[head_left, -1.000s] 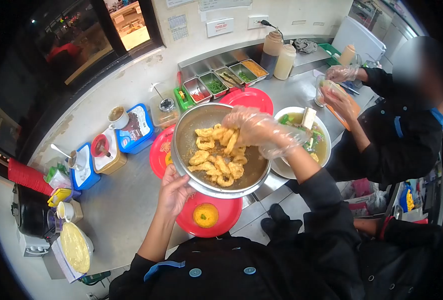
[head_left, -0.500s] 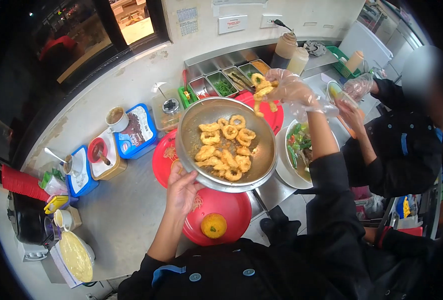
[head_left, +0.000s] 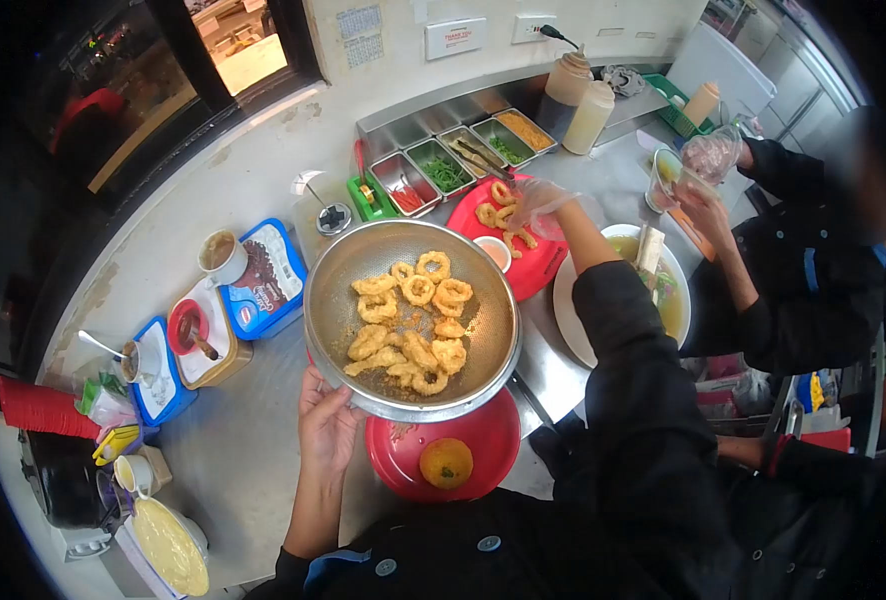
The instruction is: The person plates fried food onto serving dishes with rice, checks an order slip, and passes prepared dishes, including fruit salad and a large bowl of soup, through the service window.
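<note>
My left hand (head_left: 325, 420) grips the near rim of a wide metal bowl (head_left: 493, 330), tilted toward me. Several golden fried onion or squid rings (head_left: 418, 290) lie inside it. Over a red plate (head_left: 543, 262) behind the bowl is my right hand (head_left: 551, 208), in a clear plastic glove. It is beside a few fried rings (head_left: 503, 212) on that plate; its fingers are blurred and partly hidden. A small cup of pinkish sauce (head_left: 493, 252) stands on the same plate. Below the bowl, another red plate (head_left: 493, 450) holds a round yellow item with a green garnish (head_left: 446, 463).
Metal pans of toppings (head_left: 443, 165) and squeeze bottles (head_left: 591, 118) line the back. A white bowl of soup (head_left: 568, 320) is by my right forearm. At right, a co-worker's hands (head_left: 708, 200) hold a clear container. Tubs (head_left: 263, 280) stand at left.
My right hand, holding fried rings above the bowl before, has moved down to the back red plate, where rings now lie. The metal bowl has shifted left and slightly toward me.
</note>
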`<control>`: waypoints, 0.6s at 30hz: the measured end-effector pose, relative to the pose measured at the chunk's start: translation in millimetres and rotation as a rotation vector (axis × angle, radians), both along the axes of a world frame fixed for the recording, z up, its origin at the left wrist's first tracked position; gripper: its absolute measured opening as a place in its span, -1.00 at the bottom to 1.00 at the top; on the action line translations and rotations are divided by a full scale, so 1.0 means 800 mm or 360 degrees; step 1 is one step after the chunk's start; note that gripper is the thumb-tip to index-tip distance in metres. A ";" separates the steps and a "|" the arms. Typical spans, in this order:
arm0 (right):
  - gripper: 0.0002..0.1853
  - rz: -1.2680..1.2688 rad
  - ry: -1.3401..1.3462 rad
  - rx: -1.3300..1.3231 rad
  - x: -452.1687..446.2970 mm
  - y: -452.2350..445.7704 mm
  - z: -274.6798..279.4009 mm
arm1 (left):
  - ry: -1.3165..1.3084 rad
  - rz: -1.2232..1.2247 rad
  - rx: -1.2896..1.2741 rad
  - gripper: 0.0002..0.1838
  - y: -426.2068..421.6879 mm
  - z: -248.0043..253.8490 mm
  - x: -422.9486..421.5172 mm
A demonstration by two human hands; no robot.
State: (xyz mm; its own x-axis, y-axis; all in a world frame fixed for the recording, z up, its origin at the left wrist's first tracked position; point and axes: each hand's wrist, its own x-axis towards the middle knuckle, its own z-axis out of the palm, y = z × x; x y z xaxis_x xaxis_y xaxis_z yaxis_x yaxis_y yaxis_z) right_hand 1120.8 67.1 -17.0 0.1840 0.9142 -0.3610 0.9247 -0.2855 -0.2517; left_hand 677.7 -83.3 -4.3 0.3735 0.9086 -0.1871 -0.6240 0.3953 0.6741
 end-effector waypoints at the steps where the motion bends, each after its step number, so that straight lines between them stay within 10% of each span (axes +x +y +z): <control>1: -0.13 -0.0006 -0.0001 -0.0007 0.004 -0.004 0.004 | -0.0036 -0.0023 0.0049 -0.72 0.003 -0.006 -0.003; 7: -0.56 0.0045 0.0026 0.0594 -0.041 -0.060 0.092 | -0.0112 -0.0075 -0.0075 -0.78 0.013 0.002 0.008; 18: -0.48 0.0435 0.0018 0.0458 -0.148 -0.137 0.132 | -0.0091 -0.0195 0.0033 -0.76 0.020 0.017 0.059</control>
State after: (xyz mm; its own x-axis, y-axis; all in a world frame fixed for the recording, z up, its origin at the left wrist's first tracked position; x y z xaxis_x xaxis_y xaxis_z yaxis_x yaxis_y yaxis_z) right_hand 1002.7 -42.2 88.3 -0.0827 0.9931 -0.0834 0.9536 0.0545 -0.2962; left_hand 724.7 -66.9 9.5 0.4915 0.8588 -0.1444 -0.6092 0.4576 0.6476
